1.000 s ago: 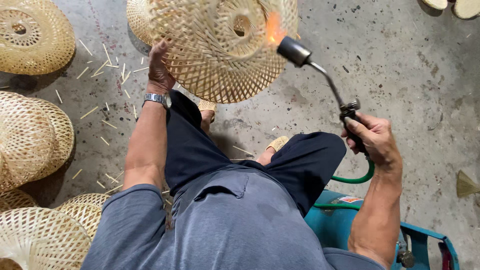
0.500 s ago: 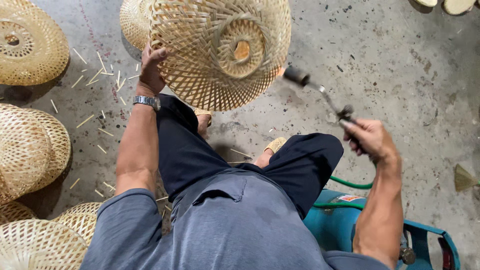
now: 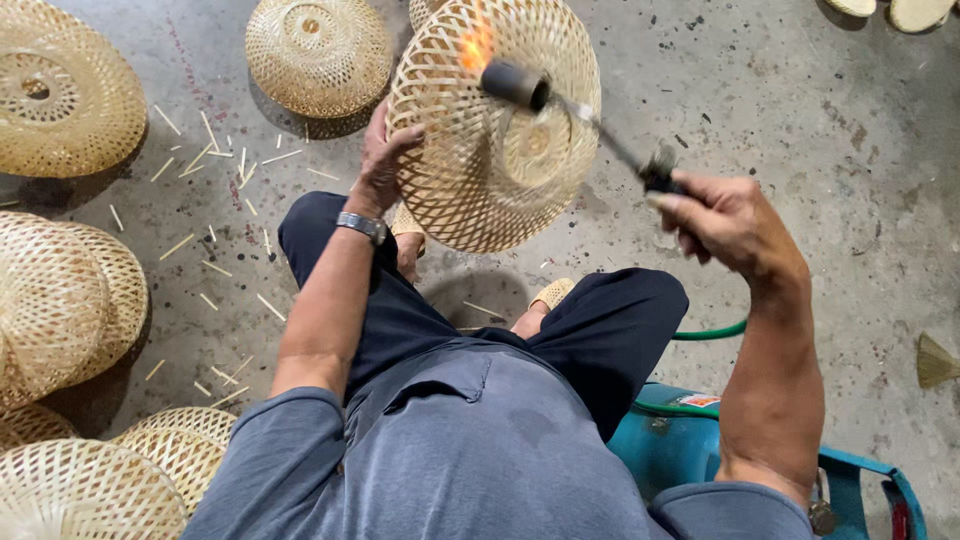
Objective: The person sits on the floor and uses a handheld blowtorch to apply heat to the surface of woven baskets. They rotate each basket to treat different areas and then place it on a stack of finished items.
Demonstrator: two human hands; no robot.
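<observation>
On the concrete floor (image 3: 780,130) in front of your knees, you hold a woven bamboo shade (image 3: 470,170) up off the ground. Your left hand (image 3: 385,160) is closed on its left rim, thumb over the outer weave and fingers hidden behind. The shade is tilted so its open mouth faces you and to the right, its small round crown showing through the lattice.

Your right hand (image 3: 735,215) is wrapped tight round the handle of a torch (image 3: 580,110). Its long axis runs from that hand up and to the left, and the dark nozzle lies over the upper part of the shade. A small orange flame (image 3: 475,45) stands at the tip, right against the weave near the top rim; whether it touches the bamboo I cannot tell. So the shade lies up and left of your right hand, along the line of the torch, and your left hand is the one on it.

A green hose (image 3: 710,332) curves down by your right knee to a teal gas cylinder (image 3: 670,455) beside your hip.

Other shades lie around: one (image 3: 320,55) just behind the held one, one (image 3: 65,95) at the far left, and more stacked (image 3: 70,300) by your left side. Bamboo slivers (image 3: 215,150) are scattered on the floor between them.
</observation>
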